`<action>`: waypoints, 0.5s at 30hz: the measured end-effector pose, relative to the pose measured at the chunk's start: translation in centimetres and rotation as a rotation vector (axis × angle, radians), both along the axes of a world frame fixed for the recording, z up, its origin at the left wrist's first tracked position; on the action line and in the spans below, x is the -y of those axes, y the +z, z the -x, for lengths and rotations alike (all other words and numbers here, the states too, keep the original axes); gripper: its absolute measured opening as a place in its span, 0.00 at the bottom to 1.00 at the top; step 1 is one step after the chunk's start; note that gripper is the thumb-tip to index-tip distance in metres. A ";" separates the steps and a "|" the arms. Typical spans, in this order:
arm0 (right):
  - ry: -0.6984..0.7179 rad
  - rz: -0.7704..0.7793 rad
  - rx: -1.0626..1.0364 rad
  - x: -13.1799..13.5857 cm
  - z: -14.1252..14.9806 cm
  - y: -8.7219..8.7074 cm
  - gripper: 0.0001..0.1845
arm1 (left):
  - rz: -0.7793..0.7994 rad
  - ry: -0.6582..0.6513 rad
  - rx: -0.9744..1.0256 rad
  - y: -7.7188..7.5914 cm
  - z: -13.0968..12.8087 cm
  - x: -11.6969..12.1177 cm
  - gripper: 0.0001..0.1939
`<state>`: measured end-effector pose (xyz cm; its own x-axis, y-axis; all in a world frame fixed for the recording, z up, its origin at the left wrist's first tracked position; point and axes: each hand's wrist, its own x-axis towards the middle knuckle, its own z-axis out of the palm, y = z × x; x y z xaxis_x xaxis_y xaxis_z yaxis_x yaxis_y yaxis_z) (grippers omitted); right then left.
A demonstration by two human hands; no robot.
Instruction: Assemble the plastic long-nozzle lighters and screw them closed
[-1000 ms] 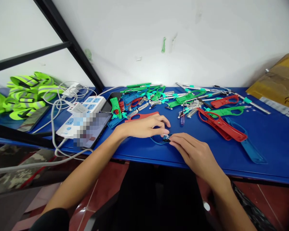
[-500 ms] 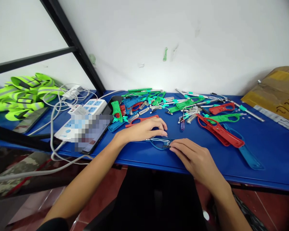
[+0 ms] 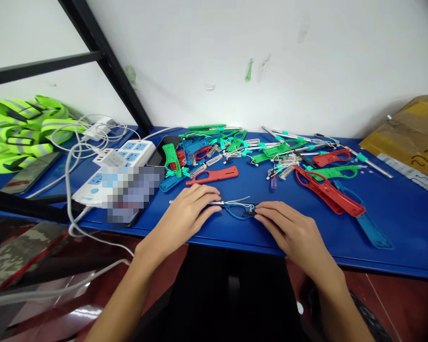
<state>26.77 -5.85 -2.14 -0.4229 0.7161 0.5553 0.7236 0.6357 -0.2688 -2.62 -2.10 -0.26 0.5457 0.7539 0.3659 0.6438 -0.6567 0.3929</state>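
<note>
Flat on the blue tabletop in front of me lies a blue lighter casing half (image 3: pixel 237 216) with a finger loop. Thin white wires (image 3: pixel 240 204) run along it, and a small black part (image 3: pixel 249 213) sits by its right end. My left hand (image 3: pixel 183 213) is closed over a slim metal tube (image 3: pixel 216 203) that leads left from the casing; the tube's tip shows beyond the knuckles. My right hand (image 3: pixel 294 228) pinches the casing's right end beside the black part, and its fingers hide most of that end.
Behind lies a pile of green and blue casings (image 3: pixel 196 145), metal tubes and wires. Red casings (image 3: pixel 214 175) lie nearby, with more red ones (image 3: pixel 330 192) at right. A power strip (image 3: pixel 124 161), a phone (image 3: pixel 130 199) and cables stand left; a cardboard box (image 3: pixel 410 137) is right.
My left hand has moved left and nearer to me, from above the casing onto the metal tube. A loose wire end now shows. My right hand stays at the casing's right end.
</note>
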 end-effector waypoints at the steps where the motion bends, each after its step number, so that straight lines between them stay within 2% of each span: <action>1: 0.000 0.003 -0.005 0.0 0.0 0.0 0.08 | -0.004 0.008 0.006 -0.3 0.2 0.2 0.11; 10: -0.009 0.027 -0.020 -0.2 0.2 0.4 0.11 | 0.017 -0.044 0.130 -1.1 -0.4 -1.0 0.10; 15: -0.017 0.025 -0.010 -0.2 0.2 0.4 0.13 | 0.005 0.011 0.095 -1.1 -0.5 -0.8 0.09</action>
<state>26.54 -5.61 -1.73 -0.4047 0.7369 0.5414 0.7315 0.6162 -0.2920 -2.11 -1.34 -1.38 0.5003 0.7615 0.4120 0.6107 -0.6477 0.4556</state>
